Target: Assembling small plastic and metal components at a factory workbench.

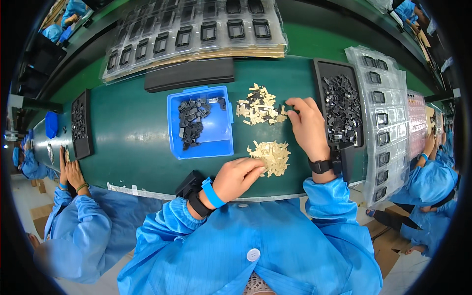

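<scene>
My left hand [239, 177] rests at the left edge of a pile of small pale-gold flat pieces [275, 156]. Its fingers are bent and pressed together at the pile, and what they hold, if anything, is hidden. Farther off lies a second pile of pale pieces mixed with black ones [256, 105]. At the right side of that pile is my right hand [310, 129], thumb and forefinger apart, their tips close to a small black piece. A blue open bin [211, 142] to the left holds small black plastic parts [191, 118].
A black tray [362, 130] of black parts stands right, beside clear plastic trays [393, 113] with black frames. More stacked clear trays [196, 46] and a long black box [189, 76] lie at the back. Another person's hands [73, 172] are at the left, near another black tray [87, 142].
</scene>
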